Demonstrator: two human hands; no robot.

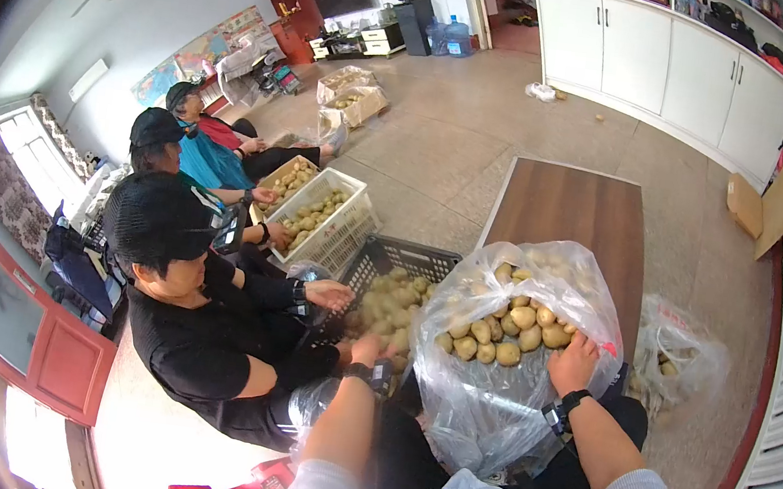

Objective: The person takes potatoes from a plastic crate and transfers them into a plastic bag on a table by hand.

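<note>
A large clear plastic bag [489, 403] lies open in front of me, with many potatoes [521, 317] heaped in its far part. My right hand [574, 365] is closed on the bag's right edge, beside the nearest potatoes. To the left, my left hand [367, 349] is over the near edge of a black plastic crate [443, 263]. Its fingers are smeared by motion, so whether they hold anything does not show. The potatoes [386, 307] in that crate are partly blurred. Close by, a co-worker's hand [329, 294] is held open at the crate's left side.
Co-workers [178, 248] in dark caps sit along the left. A white crate [371, 213] of potatoes stands beyond the black one. Past my bag is a brown table [571, 213]. Another plastic bag [681, 353] rests on the floor at right. White cabinets [630, 54] line the back.
</note>
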